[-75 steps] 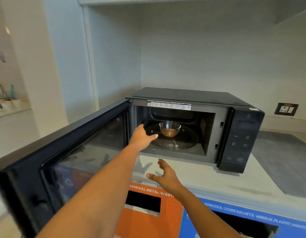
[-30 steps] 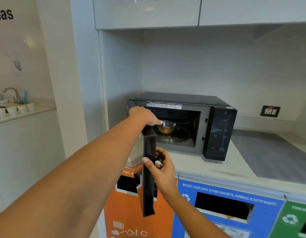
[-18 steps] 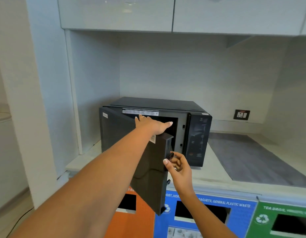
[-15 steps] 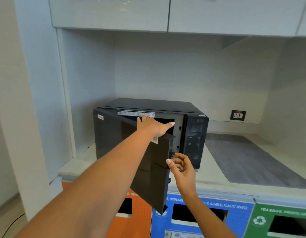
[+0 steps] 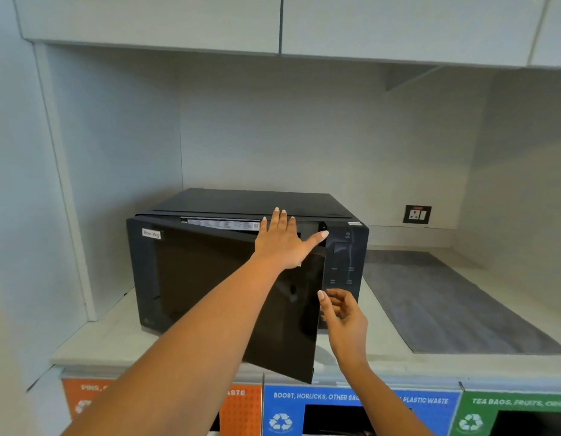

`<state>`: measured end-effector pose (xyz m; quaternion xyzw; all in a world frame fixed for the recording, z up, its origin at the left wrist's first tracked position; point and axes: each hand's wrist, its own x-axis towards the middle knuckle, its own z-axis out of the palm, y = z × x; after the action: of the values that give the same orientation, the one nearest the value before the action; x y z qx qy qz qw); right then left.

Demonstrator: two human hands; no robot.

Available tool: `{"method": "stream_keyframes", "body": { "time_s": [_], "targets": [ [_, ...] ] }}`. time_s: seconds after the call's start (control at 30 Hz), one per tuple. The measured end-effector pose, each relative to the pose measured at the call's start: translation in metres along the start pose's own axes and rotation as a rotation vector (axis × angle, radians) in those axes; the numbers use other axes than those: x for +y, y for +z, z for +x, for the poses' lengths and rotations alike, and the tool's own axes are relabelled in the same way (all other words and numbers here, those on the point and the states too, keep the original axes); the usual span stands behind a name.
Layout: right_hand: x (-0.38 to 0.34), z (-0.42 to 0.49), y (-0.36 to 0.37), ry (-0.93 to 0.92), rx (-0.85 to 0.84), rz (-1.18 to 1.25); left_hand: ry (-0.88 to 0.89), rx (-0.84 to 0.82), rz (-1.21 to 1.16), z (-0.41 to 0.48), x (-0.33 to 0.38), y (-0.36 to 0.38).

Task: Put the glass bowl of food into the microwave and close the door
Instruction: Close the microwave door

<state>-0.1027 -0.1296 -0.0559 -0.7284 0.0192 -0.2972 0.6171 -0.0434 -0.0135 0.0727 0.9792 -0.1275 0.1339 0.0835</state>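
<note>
Pale countertop (image 5: 121, 338) beneath wall cabinets; black microwave (image 5: 260, 204), door (image 5: 210, 287) nearly closed, sticker "Non-Veg"; glass bowl hidden behind door; left hand (image 5: 283, 243) flat, fingers spread on door top; right hand (image 5: 343, 316) loosely curled, empty, beside door edge; bins below: "BOOST, HORLICKS", "PLASTIC WASTE", "TEA BAGS".

microwave door (image 5: 210, 287) — glossy black glass | counter (image 5: 115, 338) — matt stone | mat (image 5: 445, 297) — grey, woven-looking

The nearly shut door (image 5: 228, 291) blocks my way into the microwave (image 5: 254, 204); only a narrow gap remains along its right edge.
</note>
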Motion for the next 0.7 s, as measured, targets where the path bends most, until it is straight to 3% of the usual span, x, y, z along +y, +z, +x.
{"method": "stream_keyframes", "body": {
  "time_s": [0.4,0.7],
  "targets": [
    [-0.003,0.038,0.005,-0.049,-0.023,-0.107,0.162,-0.016,0.053,0.032,-0.005,0.008],
    [0.006,0.051,0.011,-0.011,-0.019,-0.233,0.166,-0.018,0.100,0.048,-0.006,0.014]
  ]
}}
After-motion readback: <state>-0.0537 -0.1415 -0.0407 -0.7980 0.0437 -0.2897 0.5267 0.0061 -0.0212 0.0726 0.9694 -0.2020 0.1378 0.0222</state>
